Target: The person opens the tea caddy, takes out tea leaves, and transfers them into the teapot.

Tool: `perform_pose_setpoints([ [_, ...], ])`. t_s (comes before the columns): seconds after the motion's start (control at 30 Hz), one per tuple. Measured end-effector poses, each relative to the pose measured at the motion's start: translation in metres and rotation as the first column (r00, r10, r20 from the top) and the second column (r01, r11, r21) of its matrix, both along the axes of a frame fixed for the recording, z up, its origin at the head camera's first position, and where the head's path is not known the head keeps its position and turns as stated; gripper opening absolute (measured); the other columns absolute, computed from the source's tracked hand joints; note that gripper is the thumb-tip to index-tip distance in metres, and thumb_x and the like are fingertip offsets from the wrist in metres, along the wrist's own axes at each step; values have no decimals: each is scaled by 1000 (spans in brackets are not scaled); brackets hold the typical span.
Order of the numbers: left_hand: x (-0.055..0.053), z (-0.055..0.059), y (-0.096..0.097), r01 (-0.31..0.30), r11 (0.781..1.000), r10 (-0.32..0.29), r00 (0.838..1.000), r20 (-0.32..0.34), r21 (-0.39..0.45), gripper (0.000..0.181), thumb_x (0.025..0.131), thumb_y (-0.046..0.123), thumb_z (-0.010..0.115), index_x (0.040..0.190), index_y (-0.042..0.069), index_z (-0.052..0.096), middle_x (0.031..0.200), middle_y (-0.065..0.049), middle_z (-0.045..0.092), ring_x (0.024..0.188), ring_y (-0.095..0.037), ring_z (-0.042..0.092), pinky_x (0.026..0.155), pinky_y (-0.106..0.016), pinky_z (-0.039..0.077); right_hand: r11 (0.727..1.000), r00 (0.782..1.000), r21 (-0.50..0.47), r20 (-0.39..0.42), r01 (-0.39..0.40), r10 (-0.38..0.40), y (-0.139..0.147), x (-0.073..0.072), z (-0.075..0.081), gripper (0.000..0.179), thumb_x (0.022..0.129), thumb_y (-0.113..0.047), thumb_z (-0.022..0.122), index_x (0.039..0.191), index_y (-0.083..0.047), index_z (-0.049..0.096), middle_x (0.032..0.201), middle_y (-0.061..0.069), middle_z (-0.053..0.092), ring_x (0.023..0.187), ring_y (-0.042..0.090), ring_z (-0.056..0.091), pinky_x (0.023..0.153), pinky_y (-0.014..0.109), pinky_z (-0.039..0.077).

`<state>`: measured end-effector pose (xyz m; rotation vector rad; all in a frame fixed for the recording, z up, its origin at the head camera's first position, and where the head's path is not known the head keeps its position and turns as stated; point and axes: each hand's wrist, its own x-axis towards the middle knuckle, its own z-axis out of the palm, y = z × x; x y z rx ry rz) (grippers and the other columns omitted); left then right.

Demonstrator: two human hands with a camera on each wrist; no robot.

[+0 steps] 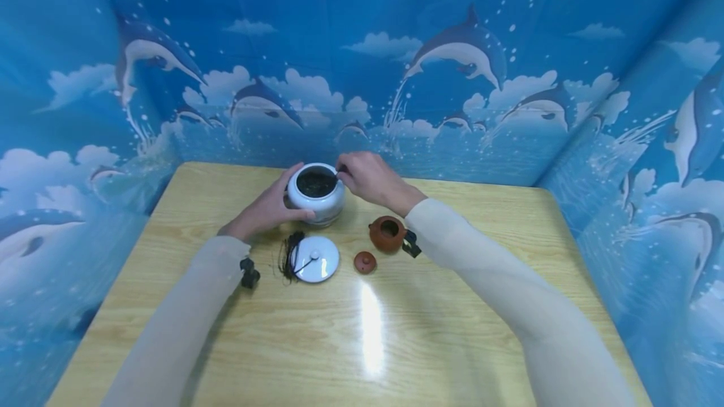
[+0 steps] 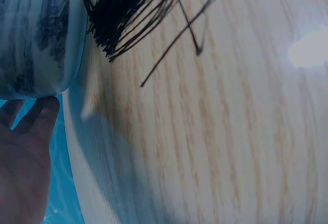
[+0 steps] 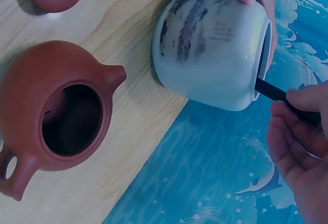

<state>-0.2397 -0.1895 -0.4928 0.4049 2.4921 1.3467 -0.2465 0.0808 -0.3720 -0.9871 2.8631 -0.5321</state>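
A white porcelain jar (image 1: 327, 207) with a dark painted landscape on its side stands open near the table's back edge, dark contents visible inside. My left hand (image 1: 275, 207) grips it from the left, thumb along the near side and fingers around the far side. In my right hand (image 1: 367, 176) is a slim black handle (image 3: 271, 90), pinched between thumb and fingers. Its far end passes through the jar's mouth and is hidden inside. Below my right wrist sits a brown clay teapot (image 1: 384, 241), uncovered, its spout pointing toward the jar in the right wrist view.
The teapot's small clay lid (image 1: 365, 262) lies in front of it. A white lid (image 1: 323, 259) with a knob rests nearer me than the jar, and a black tassel (image 1: 291, 251) lies against its left side. Blue dolphin-printed curtains (image 1: 362, 49) surround the wooden table (image 1: 283, 338).
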Motion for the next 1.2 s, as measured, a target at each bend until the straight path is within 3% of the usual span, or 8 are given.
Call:
perform_pose_setpoints([
  [0.3,0,-1,0,10,1000,-10,1000,-6,7,131,84,57,92,177,35,3,184,-8,16,167,-39,23,132,-73,21,999,998,-47,53,18,-15,1,-3,-8,23,111,-16,64,127,-4,74,116,10,78,96,20,74,84,34,64],
  [0.6,-2,-1,-1,11,1000,-11,1000,-20,19,130,84,55,93,177,33,6,183,-8,18,168,-37,22,133,-71,19,988,988,-123,134,88,-71,3,-4,-19,23,111,-21,64,127,-6,75,117,10,79,101,20,74,88,36,64],
  [0.83,-2,-1,-1,18,999,-18,1000,-14,27,129,84,55,93,177,35,6,184,-6,17,168,-37,22,134,-71,17,962,959,-212,258,174,-117,5,-5,-26,24,112,-22,64,126,-7,75,115,7,78,103,20,72,89,37,63],
  [1.2,-1,0,-1,12,1000,-12,1000,-5,28,129,84,55,93,177,35,6,183,-6,17,168,-36,22,134,-71,17,901,908,-342,401,269,-119,8,-2,-38,31,112,-25,63,131,-4,74,117,8,77,106,21,73,90,39,64],
])
